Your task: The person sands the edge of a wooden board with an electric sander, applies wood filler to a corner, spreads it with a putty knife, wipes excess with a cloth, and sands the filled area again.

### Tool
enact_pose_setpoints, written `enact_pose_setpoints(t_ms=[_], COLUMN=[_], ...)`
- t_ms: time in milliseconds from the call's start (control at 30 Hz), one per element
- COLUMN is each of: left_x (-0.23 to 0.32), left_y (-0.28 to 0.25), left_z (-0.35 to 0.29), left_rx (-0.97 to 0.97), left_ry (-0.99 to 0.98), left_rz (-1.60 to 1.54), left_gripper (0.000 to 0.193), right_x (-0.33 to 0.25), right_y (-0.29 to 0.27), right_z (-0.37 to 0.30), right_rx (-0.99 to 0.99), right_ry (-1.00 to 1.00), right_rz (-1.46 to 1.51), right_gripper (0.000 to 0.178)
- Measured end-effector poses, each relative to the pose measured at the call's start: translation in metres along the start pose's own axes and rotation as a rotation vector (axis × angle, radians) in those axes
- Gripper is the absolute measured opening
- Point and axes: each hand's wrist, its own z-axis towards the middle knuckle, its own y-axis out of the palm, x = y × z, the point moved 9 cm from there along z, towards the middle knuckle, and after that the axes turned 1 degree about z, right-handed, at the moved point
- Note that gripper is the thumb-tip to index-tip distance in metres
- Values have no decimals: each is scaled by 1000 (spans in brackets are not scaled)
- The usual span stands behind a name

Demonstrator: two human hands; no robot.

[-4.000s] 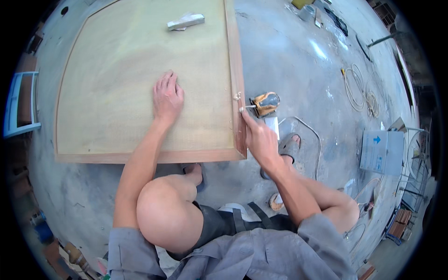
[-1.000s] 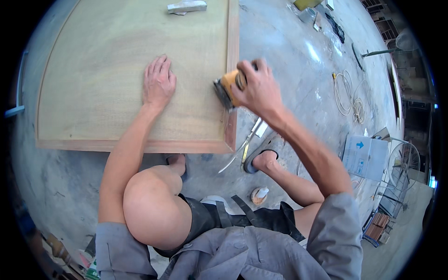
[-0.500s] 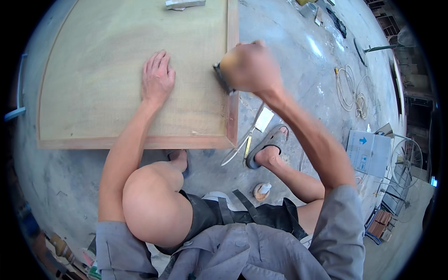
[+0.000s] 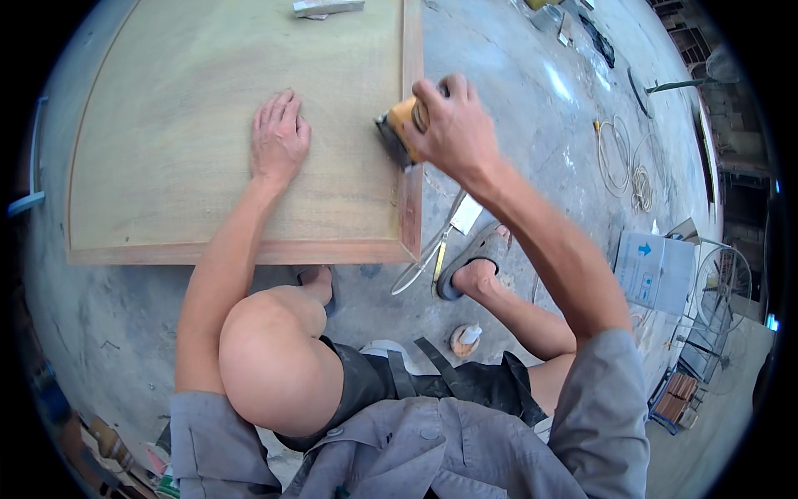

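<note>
A large framed wooden panel lies in front of me, pale in the middle with a reddish-brown wood border. My left hand rests flat on the panel, fingers stretched forward and holding nothing. My right hand is wrapped round a yellow and black power sander. The sander sits tilted over the border at the panel's right edge. Its black base faces the wood, and the exact contact cannot be made out. A cable runs down from near the right hand.
Grey blocks lie at the panel's far end. On the concrete floor are a white card, a yellow-handled tool, a small white bottle, coiled cable, a blue-white carton and a wire fan guard. My sandalled feet stand beside the panel.
The sander and my right hand were blurred by motion and now look sharp, at nearly the same spot by the panel's right edge. My left hand has stayed in place.
</note>
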Motion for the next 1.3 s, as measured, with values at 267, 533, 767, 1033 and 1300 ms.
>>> enact_pose_setpoints(t_ms=[267,533,767,1033,1300], left_x=[0,-1,-1,-4,-4], left_y=[2,-3,-2,-1,3], left_z=[0,2,-3,0,2], left_rx=[6,14,8,4,-30], left_ry=[-3,-10,-21,-11,-34], left_rz=[-22,-24,-27,2,-14], left_gripper=[38,38,38,39,39], right_x=[10,1,-16,-48,-27], right_y=[0,-1,1,1,-2], right_z=[-2,-8,-46,-98,-69], right_rx=[103,120,65,4,60], right_ry=[-20,-19,-64,-119,-47], right_rz=[10,20,37,104,42], right_gripper=[40,38,36,35,37])
